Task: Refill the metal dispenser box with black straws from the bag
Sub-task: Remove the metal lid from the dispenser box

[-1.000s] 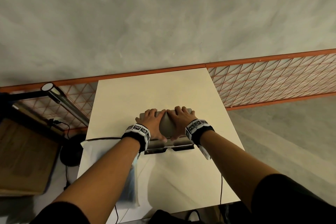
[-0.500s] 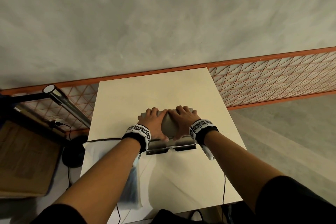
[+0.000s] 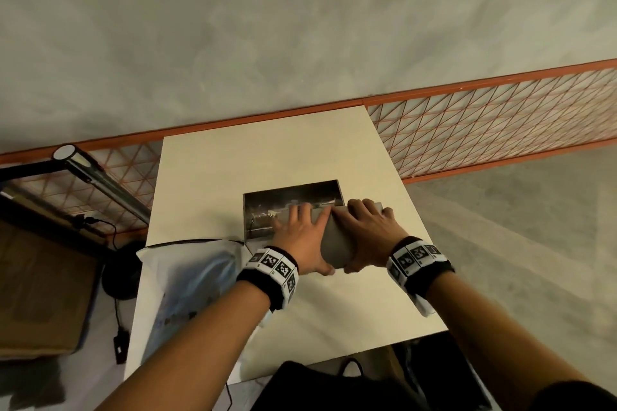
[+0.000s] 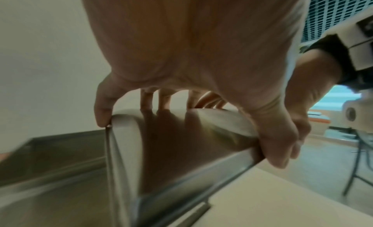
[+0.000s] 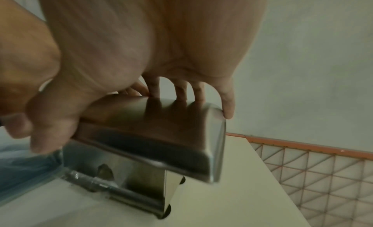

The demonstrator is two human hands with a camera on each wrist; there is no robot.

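Observation:
The metal dispenser box [image 3: 290, 210] stands mid-table with its top uncovered, showing a dark reflective inside. Its curved steel lid [image 3: 335, 240] is off the box and held over its right end. My left hand [image 3: 310, 240] grips the lid's left part, fingers over the top and thumb under the near edge. My right hand [image 3: 364, 237] grips the right part the same way. In the left wrist view the lid [image 4: 181, 142] hangs tilted above the box [image 4: 50, 158]. From the right wrist, the lid [image 5: 161, 131] sits above the box's end wall [image 5: 141, 179]. The straw bag [image 3: 187, 280] lies to the left; I cannot make out straws in it.
The cream table [image 3: 233, 170] butts against an orange mesh rail [image 3: 500, 123] and a grey wall. A black lamp arm [image 3: 100, 180] and cardboard [image 3: 40, 284] are off the left edge. A cable [image 3: 187, 241] runs under the bag. A dark bag [image 3: 334, 387] sits below the near edge.
Both hands have lifted the lid off the box and carried it to the right, uncovering the box's inside. The head view has shifted closer.

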